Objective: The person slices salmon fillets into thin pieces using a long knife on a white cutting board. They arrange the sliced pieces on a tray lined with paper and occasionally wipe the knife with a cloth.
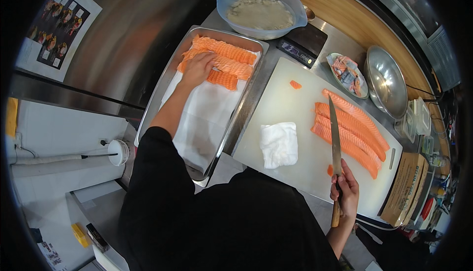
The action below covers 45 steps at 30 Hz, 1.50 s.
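My left hand rests on rows of sliced salmon at the far end of a steel tray lined with white paper. Its fingertips touch the slices; whether they grip any cannot be told. In my right hand is a long knife with a wooden handle, its blade pointing away from me above the salmon strips. Several long salmon strips lie side by side on a white cutting board. A folded white cloth lies on the board, left of the strips. A small salmon scrap sits near the board's far edge.
Behind the tray stands a blue plastic bowl of cloudy liquid, beside a digital scale. Beyond the board are a plate of fish trimmings and a steel bowl. Plastic containers and a cardboard box stand at the right.
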### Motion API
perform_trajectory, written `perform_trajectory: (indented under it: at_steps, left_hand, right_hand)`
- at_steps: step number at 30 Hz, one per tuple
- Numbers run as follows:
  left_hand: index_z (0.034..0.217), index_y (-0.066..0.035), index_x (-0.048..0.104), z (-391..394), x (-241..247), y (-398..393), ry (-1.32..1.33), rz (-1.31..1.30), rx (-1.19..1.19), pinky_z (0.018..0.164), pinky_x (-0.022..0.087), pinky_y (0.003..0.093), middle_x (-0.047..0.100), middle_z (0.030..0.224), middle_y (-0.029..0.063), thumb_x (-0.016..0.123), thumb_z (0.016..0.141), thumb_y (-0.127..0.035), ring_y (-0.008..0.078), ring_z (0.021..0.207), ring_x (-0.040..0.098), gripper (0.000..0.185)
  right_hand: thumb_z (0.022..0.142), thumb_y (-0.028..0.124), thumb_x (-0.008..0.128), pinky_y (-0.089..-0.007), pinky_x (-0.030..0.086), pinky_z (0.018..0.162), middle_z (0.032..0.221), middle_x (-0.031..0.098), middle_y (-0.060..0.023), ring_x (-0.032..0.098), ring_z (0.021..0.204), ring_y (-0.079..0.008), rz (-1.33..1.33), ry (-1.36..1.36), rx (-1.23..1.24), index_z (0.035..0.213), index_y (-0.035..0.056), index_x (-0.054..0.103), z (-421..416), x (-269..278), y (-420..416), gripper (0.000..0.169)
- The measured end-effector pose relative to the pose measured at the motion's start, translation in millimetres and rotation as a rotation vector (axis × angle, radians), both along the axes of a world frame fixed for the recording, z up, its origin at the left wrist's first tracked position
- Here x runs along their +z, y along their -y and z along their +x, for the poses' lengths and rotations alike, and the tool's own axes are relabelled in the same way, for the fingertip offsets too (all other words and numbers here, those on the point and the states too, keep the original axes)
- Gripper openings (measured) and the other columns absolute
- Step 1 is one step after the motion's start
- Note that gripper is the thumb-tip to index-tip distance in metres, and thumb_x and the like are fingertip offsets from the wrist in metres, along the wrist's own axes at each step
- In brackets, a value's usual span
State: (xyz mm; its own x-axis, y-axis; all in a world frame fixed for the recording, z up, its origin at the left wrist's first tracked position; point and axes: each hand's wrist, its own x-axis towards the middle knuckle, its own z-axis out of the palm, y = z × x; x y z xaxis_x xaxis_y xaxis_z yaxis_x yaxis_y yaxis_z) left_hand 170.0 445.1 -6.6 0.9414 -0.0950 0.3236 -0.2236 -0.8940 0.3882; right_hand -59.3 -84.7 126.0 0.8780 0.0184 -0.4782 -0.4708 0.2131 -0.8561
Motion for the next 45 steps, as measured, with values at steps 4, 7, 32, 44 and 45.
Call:
perform_trajectory:
  at_steps: [4,7,32,44,45]
  left_hand:
    - [0.12,-0.006,0.065,22,-24,10,0.031,0.09,-0.061,0.098,0.045,0.0413,0.062,0.127,0.0112,0.054,0.097,-0.024,0.0283,0.117,0.057,0.031]
    - [0.119,-0.003,0.065,15,-25,10,0.074,0.143,-0.125,0.098,0.046,0.0406,0.06,0.131,0.0134,0.054,0.096,-0.02,0.0292,0.12,0.056,0.031]
    - [0.115,-0.002,0.066,10,83,44,0.074,-0.809,-0.071,0.096,0.046,0.029,0.067,0.116,0.0045,0.058,0.095,-0.011,0.0152,0.107,0.061,0.024]
    - [0.122,-0.01,0.061,-98,64,455,-0.441,-0.114,-1.491,0.099,0.046,0.0397,0.058,0.127,0.0073,0.071,0.079,-0.008,0.028,0.119,0.055,0.045]
    - [0.125,-0.011,0.06,-101,59,485,-0.456,-0.068,-1.531,0.101,0.045,0.0397,0.056,0.131,0.0074,0.071,0.078,-0.007,0.028,0.122,0.052,0.048]
  right_hand:
    - [0.098,0.006,0.05,-0.0209,0.034,0.043,0.086,0.057,-0.0055,0.041,0.049,-0.0069,-0.017,0.006,0.034,0.147,0.0033,0.039,7,5,-9,0.051]
    - [0.098,0.006,0.051,-0.0211,0.034,0.043,0.086,0.057,-0.0052,0.041,0.049,-0.007,-0.02,0.011,0.044,0.147,0.0036,0.039,7,7,-10,0.051]
    - [0.105,0.022,0.044,-0.0214,0.033,0.034,0.072,0.047,-0.0015,0.039,0.041,-0.0071,-0.135,0.319,-0.543,0.135,0.0038,0.044,-36,-12,52,0.035]
    - [0.1,0.015,0.053,-0.0224,0.038,0.047,0.075,0.055,-0.0016,0.047,0.055,-0.008,-0.217,0.081,-0.837,0.13,0.0037,0.052,-181,-57,88,0.032]
    - [0.1,0.014,0.052,-0.0222,0.038,0.047,0.074,0.055,-0.0013,0.047,0.054,-0.0079,-0.25,0.039,-0.855,0.13,0.003,0.052,-198,-64,87,0.032]
